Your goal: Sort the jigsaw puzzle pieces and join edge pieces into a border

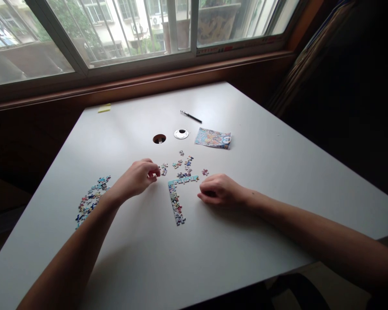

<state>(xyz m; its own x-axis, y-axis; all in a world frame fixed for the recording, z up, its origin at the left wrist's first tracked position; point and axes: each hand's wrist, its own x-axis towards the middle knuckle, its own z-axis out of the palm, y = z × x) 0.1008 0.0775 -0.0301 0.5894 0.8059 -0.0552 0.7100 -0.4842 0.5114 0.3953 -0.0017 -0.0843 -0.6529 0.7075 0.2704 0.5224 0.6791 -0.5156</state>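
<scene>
The left hand (137,177) has its fingertips pinched shut on a small puzzle piece (154,173). The piece is tiny and partly hidden, so only a bit of it shows. The hand sits near the middle of the table (261,163), just left of the joined corner (177,193).

The right hand (218,189) rests on the table with its fingers curled under. I cannot tell if it holds anything. It lies just right of the joined corner, close to its top strip.

The joined corner is an L shape: 1 short strip goes across and 1 longer strip runs toward the near edge. That looks like the only part done so far. It seems to be the start of the frame, so most of the puzzle is still to do.

A few loose pieces (183,165) lie just past the hands. A big heap of pieces (91,201) waits close to the left edge, well apart from the corner.

Farther back lie a picture card (213,138), a white round cap (181,134) and a round hole (159,138) in the table. A pen (191,116) sits beyond them, and a yellow note (104,108) lies at the far left corner.

There is lots of bare table on the right side and along the near edge. Both hands have room to slide. The heap is close to the left edge, so pieces there could slip off.
</scene>
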